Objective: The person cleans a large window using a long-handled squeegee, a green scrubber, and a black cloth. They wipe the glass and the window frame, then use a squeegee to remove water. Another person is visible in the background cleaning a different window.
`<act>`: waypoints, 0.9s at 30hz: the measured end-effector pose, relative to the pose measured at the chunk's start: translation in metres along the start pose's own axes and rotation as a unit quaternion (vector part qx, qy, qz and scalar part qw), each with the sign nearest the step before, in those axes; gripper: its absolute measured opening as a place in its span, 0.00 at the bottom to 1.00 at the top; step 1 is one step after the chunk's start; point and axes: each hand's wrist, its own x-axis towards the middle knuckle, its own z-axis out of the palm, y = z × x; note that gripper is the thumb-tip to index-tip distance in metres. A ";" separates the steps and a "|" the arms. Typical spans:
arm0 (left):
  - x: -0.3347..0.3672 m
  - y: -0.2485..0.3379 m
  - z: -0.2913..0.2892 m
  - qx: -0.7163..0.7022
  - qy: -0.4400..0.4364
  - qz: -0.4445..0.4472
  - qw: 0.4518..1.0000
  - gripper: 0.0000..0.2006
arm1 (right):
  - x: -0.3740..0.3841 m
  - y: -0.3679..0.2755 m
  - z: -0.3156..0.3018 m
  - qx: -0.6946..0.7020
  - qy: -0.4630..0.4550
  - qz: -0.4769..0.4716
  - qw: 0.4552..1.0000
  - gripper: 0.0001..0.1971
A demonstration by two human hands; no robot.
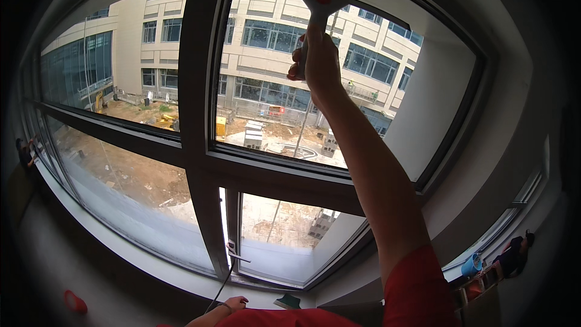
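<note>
High on the upper right window pane [272, 48], my right hand [321, 54] is wrapped round the grey handle of a window squeegee [322, 1]. The squeegee's head has a red spot, and its long dark blade runs along the pane's top edge. My right arm reaches up across the frame in a red sleeve. Low down by the sill, my left hand [236, 303] rests with its fingers loosely stretched and nothing visible in them. A thin dark cord or rod [221, 293] passes beside that hand, below the window handle [239, 258].
Dark window frames [196, 85] divide the panes. On the sill lies a dark green flat-headed object [287, 301]. A red ring-shaped thing [75, 301] is at lower left. At right, a person [514, 257] is near a blue bucket [471, 265]; another person [25, 152] stands far left.
</note>
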 end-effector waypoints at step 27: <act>-0.106 0.154 -0.037 -0.167 0.261 0.124 0.943 0.10 | -0.324 0.150 -0.007 0.044 0.007 0.250 0.967 0.16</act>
